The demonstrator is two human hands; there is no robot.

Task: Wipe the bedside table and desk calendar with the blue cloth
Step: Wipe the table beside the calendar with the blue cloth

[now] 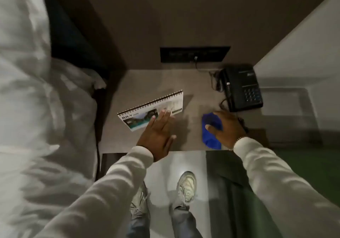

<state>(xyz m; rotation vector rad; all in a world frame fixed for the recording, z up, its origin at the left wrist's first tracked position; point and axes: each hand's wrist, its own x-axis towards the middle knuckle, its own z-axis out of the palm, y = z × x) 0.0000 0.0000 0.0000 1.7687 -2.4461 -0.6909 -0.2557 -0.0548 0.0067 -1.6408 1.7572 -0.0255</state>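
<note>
The grey bedside table point(147, 83) lies below me. A spiral-bound desk calendar point(145, 112) showing July stands on its left half. My left hand point(158, 134) is flat with fingers extended, its fingertips touching the calendar's lower right edge; whether it grips the calendar is unclear. The blue cloth point(209, 131) lies crumpled at the table's front right. My right hand point(226, 127) presses down on the cloth, thumb across it, covering its right side.
A black telephone point(241, 88) with tangled cord sits at the table's back right. A dark socket panel point(193, 54) is on the wall behind. White bedding point(36, 108) fills the left. My shoes point(186, 186) stand on the floor below the table's front edge.
</note>
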